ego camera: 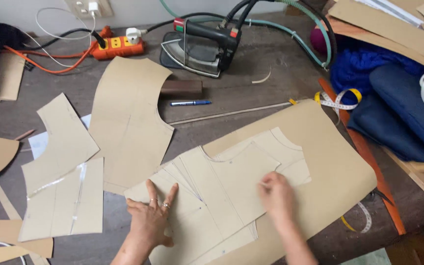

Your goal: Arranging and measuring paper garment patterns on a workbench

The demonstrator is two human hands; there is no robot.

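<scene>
The left hand (150, 218) lies nearest the camera, flat with its fingers (172, 194) spread apart, pressing down the near left corner of a pale paper pattern (222, 186). The right hand (276, 196) rests on the same pattern to the right, its fingers pinched together on something thin and pale, perhaps a chalk or pencil; what it is cannot be told. The pattern lies directly under both hands, its long axis running from near left to far right, its curved neckline edge beyond the right hand. It sits on a larger brown sheet (330, 162), which spreads to the right on the counter (251, 88). Left of the left hand lie other cut pieces (65, 191), one taped, and a tall brown piece (128, 118) farther back. Beyond these are a blue pen (190, 103), an iron (199, 46) and an orange power strip (116, 47). To the right, a tape measure (339, 100) lies beside folded blue cloth (398, 108). Nothing stands between the hands and the pattern.
</scene>
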